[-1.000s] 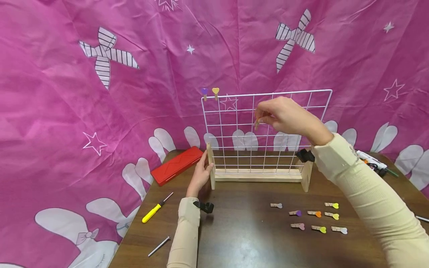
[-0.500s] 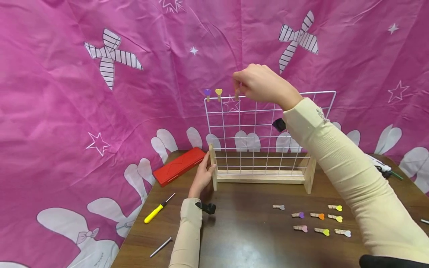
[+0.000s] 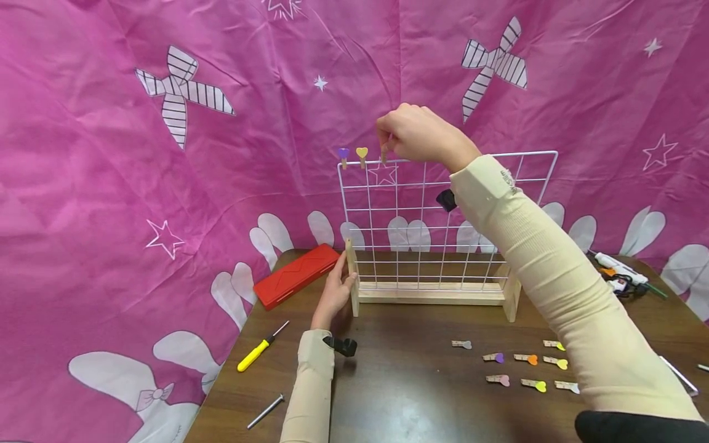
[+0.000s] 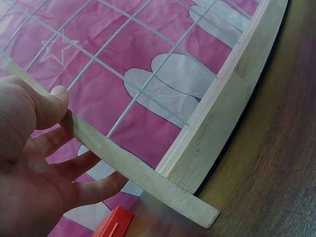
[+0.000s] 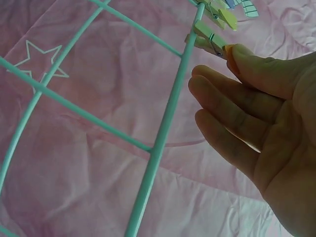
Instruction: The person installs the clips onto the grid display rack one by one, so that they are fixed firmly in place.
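A white wire grid [image 3: 410, 227] stands upright in a wooden base [image 3: 432, 296]. My left hand [image 3: 333, 295] grips the base's left wooden upright [image 4: 143, 180], thumb on one side and fingers on the other. At the grid's top wire, my right hand [image 3: 426, 135] pinches a small wooden clothespin [image 5: 210, 40] by its end, where some orange shows. The clothespin's jaws are at the top wire in the right wrist view. To its left, a purple heart clothespin [image 3: 343, 155] and a yellow heart clothespin [image 3: 362, 155] sit clipped on that wire.
Several heart clothespins, among them an orange one [image 3: 526, 359], lie on the table [image 3: 404, 381] at front right. A red case [image 3: 296, 275], a yellow-handled screwdriver [image 3: 260, 349] and a metal bolt [image 3: 266, 412] lie left. A white glue gun [image 3: 623, 271] lies at the back right.
My right hand has risen from in front of the grid to its top wire, then shifted slightly left along it with the clothespin. My left hand has stayed on the upright.
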`<state>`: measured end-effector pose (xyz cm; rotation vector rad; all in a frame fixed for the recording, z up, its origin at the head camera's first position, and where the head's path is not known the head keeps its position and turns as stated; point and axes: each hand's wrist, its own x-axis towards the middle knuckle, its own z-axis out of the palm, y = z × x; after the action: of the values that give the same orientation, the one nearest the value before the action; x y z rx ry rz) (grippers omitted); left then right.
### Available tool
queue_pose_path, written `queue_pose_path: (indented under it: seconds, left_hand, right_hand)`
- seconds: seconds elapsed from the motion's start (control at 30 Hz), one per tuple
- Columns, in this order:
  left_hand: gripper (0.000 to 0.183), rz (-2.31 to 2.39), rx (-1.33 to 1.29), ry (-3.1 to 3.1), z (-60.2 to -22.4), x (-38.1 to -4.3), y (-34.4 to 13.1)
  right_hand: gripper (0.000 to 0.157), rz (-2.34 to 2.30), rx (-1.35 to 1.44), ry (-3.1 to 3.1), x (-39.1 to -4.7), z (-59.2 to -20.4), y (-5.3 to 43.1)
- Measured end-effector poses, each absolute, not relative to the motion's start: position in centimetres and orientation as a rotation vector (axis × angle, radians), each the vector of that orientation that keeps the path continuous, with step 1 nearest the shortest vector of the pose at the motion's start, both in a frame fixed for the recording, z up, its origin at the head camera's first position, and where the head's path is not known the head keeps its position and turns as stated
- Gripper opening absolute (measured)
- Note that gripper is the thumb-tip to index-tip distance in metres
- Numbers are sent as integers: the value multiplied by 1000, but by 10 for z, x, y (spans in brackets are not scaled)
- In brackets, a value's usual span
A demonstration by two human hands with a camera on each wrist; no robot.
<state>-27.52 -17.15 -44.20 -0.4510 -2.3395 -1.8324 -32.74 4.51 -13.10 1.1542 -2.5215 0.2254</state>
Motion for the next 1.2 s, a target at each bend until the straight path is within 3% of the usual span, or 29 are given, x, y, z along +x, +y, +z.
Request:
queue_pose_path:
  seconds: [0.3, 0.63, 0.93, 1.2]
  left_hand:
    - [66, -1823, -409, -2359, -441, -275, -170]
    - [66, -1827, -420, -2367, -440, -272, -169]
    - [66, -1825, -390, -2345, -457, -284, -171]
    - [67, -1876, -395, -2336, -455, -285, -172]
  right_hand:
    - [7, 251, 1141, -2623, -329, -128, 43]
    - [8, 253, 1139, -2657, -332, -128, 42]
    - [14, 237, 1065, -2649, -304, -137, 65]
    - [9, 385, 1099, -2433, -276, -174, 114]
